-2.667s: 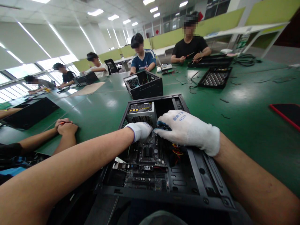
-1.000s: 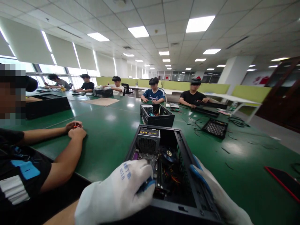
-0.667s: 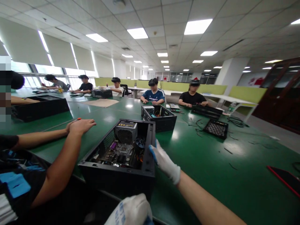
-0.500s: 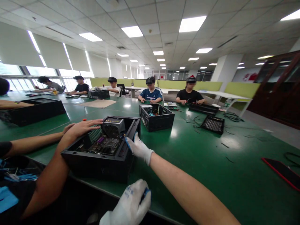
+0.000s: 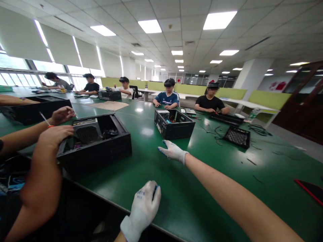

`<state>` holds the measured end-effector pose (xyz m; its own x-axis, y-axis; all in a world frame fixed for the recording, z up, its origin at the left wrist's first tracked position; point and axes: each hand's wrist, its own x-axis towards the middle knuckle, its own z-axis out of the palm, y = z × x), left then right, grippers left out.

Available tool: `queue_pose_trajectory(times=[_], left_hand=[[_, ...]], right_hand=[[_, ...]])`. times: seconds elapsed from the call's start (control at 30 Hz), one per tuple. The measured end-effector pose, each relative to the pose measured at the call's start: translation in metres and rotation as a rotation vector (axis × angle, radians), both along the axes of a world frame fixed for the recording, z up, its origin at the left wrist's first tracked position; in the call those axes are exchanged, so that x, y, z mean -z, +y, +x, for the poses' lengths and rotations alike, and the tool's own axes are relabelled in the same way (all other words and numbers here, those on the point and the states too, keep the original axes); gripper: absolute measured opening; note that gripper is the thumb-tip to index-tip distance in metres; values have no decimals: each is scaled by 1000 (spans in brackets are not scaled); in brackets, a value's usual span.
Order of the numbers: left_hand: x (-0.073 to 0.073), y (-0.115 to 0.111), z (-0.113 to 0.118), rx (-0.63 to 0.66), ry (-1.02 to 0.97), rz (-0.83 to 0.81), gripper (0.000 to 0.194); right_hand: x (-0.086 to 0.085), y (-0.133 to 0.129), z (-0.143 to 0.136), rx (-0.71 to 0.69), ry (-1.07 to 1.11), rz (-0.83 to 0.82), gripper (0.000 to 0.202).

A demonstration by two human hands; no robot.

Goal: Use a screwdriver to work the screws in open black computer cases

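My right hand (image 5: 173,151), in a white glove with blue fingertips, reaches over the green table with thumb and fingers apart, holding nothing. Just beyond it sits a black computer case (image 5: 174,129), open at the top, with coloured wires inside. My left hand (image 5: 143,205), gloved the same way, is low at the table's near edge with its fingers curled; its palm side is hidden. Left of both hands lies another open black computer case (image 5: 101,154) with a power supply unit (image 5: 87,132) in it. A co-worker's bare hands (image 5: 57,131) are at its left side.
The green table (image 5: 222,195) stretches away to several seated people. To the right lie a black perforated tray-like part (image 5: 237,136), loose cables (image 5: 259,130) and a red-edged black mat (image 5: 310,191). A third black case (image 5: 37,109) stands at far left.
My right hand has come off the near computer case and moved right. That case has shifted left and turned, toward the co-worker. The co-worker's hands have moved to its left side.
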<state>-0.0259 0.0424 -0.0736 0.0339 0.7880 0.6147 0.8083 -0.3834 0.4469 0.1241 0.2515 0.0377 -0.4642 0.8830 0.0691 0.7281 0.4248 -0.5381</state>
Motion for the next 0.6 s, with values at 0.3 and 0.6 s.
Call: queue_pose_trajectory(times=[0.3, 0.6], left_hand=[[-2, -5, 5, -47, -11, -44, 21], [2, -4, 4, -71, -22, 18, 20]], right_hand=[[-26, 94, 44, 223, -337, 212, 85], [-39, 161, 37, 232, -561, 257, 90]])
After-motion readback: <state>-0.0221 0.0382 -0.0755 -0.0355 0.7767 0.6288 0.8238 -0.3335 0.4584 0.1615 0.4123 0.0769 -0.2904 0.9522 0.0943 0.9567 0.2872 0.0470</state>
